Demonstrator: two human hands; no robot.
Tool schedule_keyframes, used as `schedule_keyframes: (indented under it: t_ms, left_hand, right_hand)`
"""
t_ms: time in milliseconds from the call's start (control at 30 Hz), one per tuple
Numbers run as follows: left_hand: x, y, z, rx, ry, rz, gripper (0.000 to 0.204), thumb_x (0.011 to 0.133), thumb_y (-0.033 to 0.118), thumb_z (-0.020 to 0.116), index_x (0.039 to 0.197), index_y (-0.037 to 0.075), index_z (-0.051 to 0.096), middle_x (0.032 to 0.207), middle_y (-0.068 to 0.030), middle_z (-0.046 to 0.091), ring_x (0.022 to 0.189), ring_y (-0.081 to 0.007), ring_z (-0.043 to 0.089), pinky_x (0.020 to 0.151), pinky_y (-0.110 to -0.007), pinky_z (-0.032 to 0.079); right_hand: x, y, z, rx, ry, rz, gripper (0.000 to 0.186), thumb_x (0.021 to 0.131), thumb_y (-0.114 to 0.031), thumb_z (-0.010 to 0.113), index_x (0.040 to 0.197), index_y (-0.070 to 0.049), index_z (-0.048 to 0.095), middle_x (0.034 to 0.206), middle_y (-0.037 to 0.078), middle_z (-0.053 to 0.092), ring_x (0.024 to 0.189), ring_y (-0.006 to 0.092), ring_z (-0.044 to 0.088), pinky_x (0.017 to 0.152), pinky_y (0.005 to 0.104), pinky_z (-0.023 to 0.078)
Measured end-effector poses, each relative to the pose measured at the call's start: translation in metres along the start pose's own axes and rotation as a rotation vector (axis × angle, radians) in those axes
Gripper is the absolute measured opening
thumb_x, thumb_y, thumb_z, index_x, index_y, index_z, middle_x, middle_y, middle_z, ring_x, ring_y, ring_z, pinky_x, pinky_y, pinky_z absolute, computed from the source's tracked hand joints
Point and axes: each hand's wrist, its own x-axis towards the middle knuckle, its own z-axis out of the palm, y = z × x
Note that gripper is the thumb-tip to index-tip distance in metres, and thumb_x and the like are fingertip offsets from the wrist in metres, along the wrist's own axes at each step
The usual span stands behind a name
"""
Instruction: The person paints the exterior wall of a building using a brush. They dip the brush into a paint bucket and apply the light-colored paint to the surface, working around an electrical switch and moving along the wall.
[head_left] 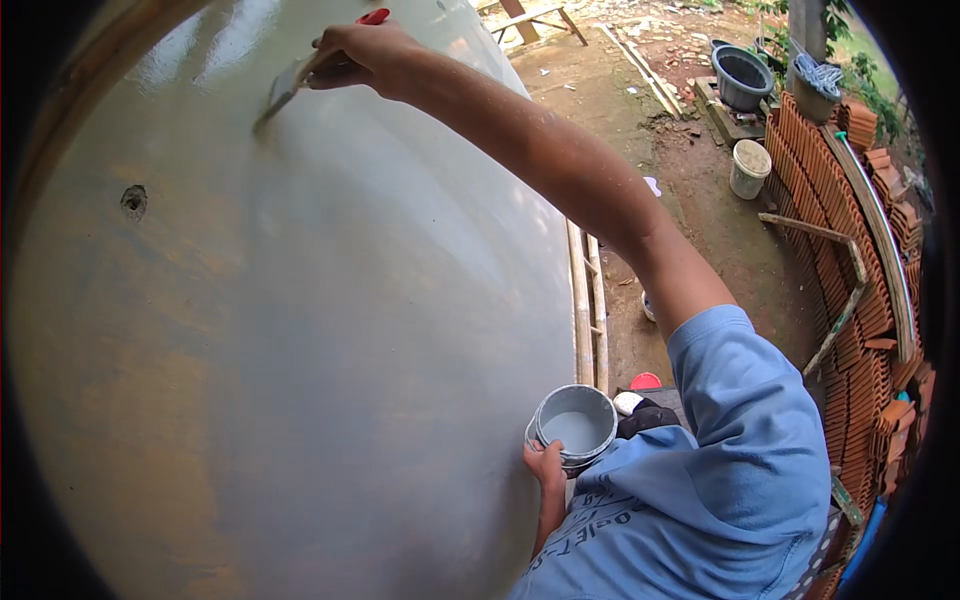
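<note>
My right arm reaches far up and to the left, and my right hand [360, 56] is closed round a paintbrush [287, 88]. A red handle end sticks out above the fingers, and the bristles touch the wall [340, 330]. Wet, shiny grey-white streaks show near the brush, while yellowish patches show lower left. Low in front of my body, my left hand [546, 465] grips the rim of a small paint bucket [541, 408]. Pale grey liquid paint [577, 432] lies inside it.
A small hole [134, 202] pits the wall at left. Bamboo poles [585, 300] stand beside the wall's edge. Stacked orange roof tiles [840, 240] line the right side, with a bent wooden frame [850, 290] against them. A white bucket [750, 168] and a grey tub [742, 78] stand beyond.
</note>
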Motion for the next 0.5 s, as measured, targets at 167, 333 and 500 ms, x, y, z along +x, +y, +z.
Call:
schedule_keyframes:
  t_ms: [167,333,500]
  left_hand:
    - [-0.006,0.009,0.008,-0.008,-0.039,0.013,0.046,0.056,-0.011,0.067,0.079,0.011,0.034,0.073,-0.0006,0.04,0.048,-0.013,0.045,0.036,-0.03,0.034]
    - [-0.014,0.013,0.006,-0.004,-0.014,-0.015,0.04,0.057,-0.009,0.068,0.079,0.008,0.038,0.074,0.0012,0.039,0.06,-0.0107,0.042,0.051,-0.026,0.035]
    - [0.0,-0.013,0.0,-0.002,-0.032,0.009,0.041,0.056,-0.008,0.068,0.078,0.008,0.037,0.074,0.0005,0.039,0.062,-0.0119,0.042,0.054,-0.029,0.037]
  right_hand:
    - [-0.001,0.048,-0.006,0.295,-0.196,-0.062,0.035,0.092,-0.011,0.062,0.116,0.013,0.055,0.11,0.025,0.065,0.099,0.0349,0.069,0.092,0.0391,0.062]
    - [-0.11,0.192,-0.142,0.303,0.084,0.213,0.041,0.098,-0.019,0.055,0.133,0.003,0.05,0.124,0.016,0.061,0.112,0.0264,0.064,0.093,0.0436,0.059]
    - [-0.259,0.301,-0.291,0.049,0.398,0.531,0.029,0.094,-0.017,0.061,0.116,0.002,0.061,0.109,0.016,0.069,0.094,0.0255,0.071,0.079,0.0385,0.063]
